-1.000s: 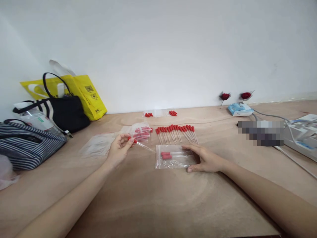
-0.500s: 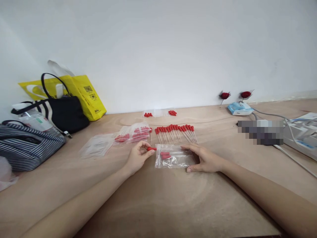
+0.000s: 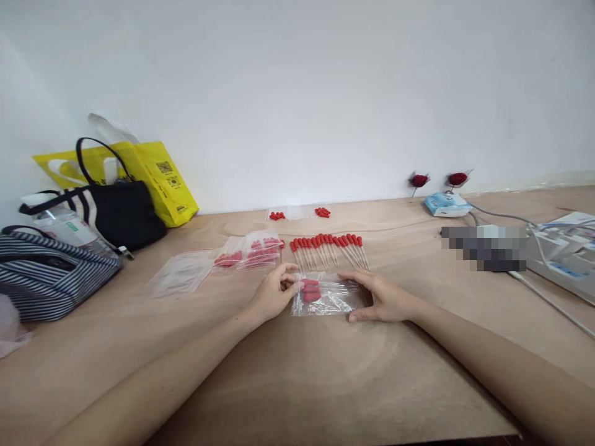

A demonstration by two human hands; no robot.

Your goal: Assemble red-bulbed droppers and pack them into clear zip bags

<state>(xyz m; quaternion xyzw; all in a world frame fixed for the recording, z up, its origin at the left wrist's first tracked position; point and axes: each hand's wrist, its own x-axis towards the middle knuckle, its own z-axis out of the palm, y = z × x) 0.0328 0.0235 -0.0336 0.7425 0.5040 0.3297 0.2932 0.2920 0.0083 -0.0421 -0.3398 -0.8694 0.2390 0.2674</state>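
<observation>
A clear zip bag (image 3: 332,305) lies flat on the table, with several red rubber-bulbed droppers (image 3: 312,297) inside, bulbs to the left. My left hand (image 3: 277,291) is at the bag's left mouth. Its thumb and fingers pinch the bulb end of a dropper whose length is inside the bag. Curved around the bag's right end, my right hand (image 3: 385,298) holds it, fingers on the far corner and thumb on the near one. Just beyond the bag, several loose droppers (image 3: 328,240) lie in a row, red bulbs pointing away.
Filled bags of droppers (image 3: 260,251) lie to the left, overlapping flat zip bags (image 3: 179,274). More red bulbs (image 3: 322,212) sit by the wall. A black handbag (image 3: 125,214), striped bag (image 3: 60,275) and yellow bag (image 3: 174,186) stand left. A power strip (image 3: 558,263) and cables are right.
My left hand has moved right, sliding the dropper it holds into the bag beside the others. My right hand stays at the bag's right end.
</observation>
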